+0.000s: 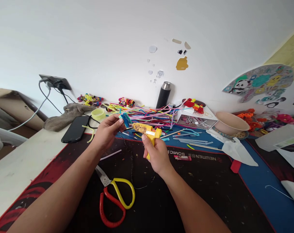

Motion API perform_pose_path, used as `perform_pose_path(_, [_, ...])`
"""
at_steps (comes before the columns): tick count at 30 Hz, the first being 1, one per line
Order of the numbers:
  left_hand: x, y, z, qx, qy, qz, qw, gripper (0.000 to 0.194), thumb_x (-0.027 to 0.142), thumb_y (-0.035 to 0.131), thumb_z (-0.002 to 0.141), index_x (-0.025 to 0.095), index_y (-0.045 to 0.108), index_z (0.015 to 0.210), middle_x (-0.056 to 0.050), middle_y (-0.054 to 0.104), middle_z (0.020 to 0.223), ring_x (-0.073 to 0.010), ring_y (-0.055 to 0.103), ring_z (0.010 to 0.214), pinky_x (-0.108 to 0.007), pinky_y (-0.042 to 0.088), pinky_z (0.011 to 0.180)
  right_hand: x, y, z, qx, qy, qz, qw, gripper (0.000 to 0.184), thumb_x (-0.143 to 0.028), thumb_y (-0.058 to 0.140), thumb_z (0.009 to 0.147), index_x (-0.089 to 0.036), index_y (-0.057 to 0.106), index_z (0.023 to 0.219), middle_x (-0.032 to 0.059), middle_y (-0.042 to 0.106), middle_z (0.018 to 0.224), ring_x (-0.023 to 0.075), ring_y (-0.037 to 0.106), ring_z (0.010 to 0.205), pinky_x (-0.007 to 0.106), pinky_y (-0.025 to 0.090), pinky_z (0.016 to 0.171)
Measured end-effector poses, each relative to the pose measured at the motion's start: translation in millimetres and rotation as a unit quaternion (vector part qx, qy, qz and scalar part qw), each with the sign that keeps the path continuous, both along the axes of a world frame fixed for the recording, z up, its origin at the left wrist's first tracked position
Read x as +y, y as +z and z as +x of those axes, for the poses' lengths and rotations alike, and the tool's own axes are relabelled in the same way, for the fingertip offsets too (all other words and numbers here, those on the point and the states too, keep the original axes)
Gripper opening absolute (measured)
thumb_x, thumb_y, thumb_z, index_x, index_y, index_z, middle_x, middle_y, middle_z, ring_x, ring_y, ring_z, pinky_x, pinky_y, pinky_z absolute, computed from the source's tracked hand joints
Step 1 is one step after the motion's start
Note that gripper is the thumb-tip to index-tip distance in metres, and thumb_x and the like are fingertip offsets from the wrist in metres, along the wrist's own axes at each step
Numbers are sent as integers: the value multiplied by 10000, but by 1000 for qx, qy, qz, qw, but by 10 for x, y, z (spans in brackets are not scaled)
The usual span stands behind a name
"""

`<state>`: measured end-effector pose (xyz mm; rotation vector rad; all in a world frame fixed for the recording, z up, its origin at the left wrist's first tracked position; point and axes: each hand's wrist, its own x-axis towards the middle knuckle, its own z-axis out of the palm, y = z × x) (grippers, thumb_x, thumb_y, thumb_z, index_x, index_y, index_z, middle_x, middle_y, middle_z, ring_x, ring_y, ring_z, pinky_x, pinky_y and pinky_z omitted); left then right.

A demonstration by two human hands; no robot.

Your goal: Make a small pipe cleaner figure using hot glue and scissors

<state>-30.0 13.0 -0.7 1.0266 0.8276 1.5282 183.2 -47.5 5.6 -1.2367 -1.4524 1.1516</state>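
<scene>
Between the fingertips of my left hand (108, 131) is a small blue fuzzy piece (125, 119) that looks made of pipe cleaner. My right hand (158, 152) is wrapped round the handle of a yellow hot glue gun (143, 128), its stained nozzle pointing left at the blue piece. The tip is at or very close to the piece; contact is too small to tell. Below my hands, scissors (116, 194) with one red and one yellow handle lie on the dark desk mat (166, 197).
Loose pipe cleaners (147, 113) are heaped behind my hands, near a black thermos (163, 95). A phone (75, 129) and yellow-green tape roll (98, 114) lie left. On the right are a drawer box (197, 119), a bowl (231, 123) and a pink lighter (182, 158).
</scene>
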Motion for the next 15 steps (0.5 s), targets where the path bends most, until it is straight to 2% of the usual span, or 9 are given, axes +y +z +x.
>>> perform_pose_path(7, [-1,1,-10,-1,0,0,1000,362,421,1031,683,191,811,856,-6,706,693,-126,613,611,-227,500,615,1,24,-2,1,-4,-5,1000,787,-877,548,921,-247,530,450,6,451,396,155,519,439,296,423,510])
perform_pose_path(15, [4,-7,-24,0,-1,3,1000,362,425,1028,692,187,812,858,-12,712,690,-127,619,605,-227,498,604,-1,24,2,2,-6,-1,1000,769,-828,561,943,-245,528,443,10,458,390,155,516,430,295,433,509])
